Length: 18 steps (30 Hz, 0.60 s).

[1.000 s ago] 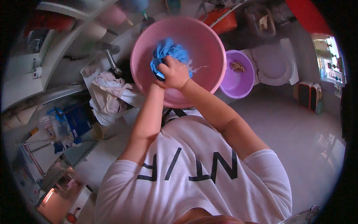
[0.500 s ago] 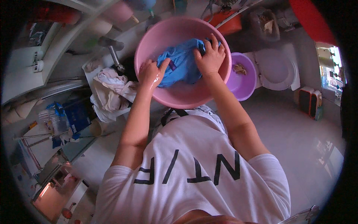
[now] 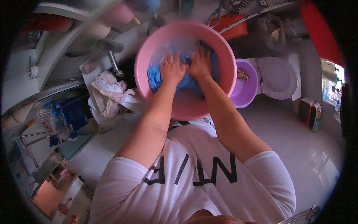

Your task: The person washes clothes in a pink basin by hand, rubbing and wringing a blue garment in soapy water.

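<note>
Pink basin [image 3: 143, 59], twelve o'clock: my left hand [image 3: 173, 69] and right hand [image 3: 200, 64], fingers spread, gripping nothing, apparently to press blue cloth [image 3: 154, 77] down.

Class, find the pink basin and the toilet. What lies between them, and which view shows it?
The head view shows a purple basin between the pink basin and the toilet, with something brown and crumpled inside.

"What sort of room is this?"
"A bathroom: there's a toilet [image 3: 278, 76] to the right and a metal tap [image 3: 115, 63] to the left."
"In a home?"
"Looks so: crumpled laundry [image 3: 109, 91] lies near the tap, and blue cloth [image 3: 153, 77] sits in a pink basin [image 3: 190, 109] beside a purple basin [image 3: 244, 93]."
</note>
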### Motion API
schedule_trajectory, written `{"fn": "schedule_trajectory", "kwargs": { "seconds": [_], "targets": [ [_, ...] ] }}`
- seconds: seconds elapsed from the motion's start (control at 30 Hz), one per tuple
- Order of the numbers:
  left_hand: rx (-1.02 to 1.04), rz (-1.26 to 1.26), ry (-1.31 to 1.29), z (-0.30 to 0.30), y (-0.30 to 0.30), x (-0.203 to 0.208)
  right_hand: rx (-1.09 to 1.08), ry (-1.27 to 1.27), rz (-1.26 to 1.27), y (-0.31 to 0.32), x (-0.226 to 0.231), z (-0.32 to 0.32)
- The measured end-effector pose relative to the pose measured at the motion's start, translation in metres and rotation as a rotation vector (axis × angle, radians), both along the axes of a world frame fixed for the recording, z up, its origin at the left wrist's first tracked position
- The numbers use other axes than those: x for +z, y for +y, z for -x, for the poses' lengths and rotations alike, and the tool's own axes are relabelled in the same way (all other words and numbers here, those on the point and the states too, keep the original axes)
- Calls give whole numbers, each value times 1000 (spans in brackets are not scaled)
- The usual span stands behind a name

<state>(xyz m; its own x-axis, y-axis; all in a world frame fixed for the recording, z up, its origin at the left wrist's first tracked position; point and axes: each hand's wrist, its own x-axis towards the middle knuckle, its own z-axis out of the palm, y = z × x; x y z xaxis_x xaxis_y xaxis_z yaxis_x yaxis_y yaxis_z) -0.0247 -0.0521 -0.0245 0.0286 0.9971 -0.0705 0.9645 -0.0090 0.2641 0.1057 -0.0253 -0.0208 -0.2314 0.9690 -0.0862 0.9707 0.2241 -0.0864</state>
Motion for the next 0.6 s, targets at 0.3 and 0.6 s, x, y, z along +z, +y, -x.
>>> {"fn": "schedule_trajectory", "kwargs": {
  "seconds": [0.3, 0.6],
  "targets": [
    [-44, -139, -156, 24, 9, -5, 218, 415, 175, 34, 32, -26],
    [-17, 31, -567, 25, 23, 105, 371, 263, 166, 43, 185, -73]
  ]
}}
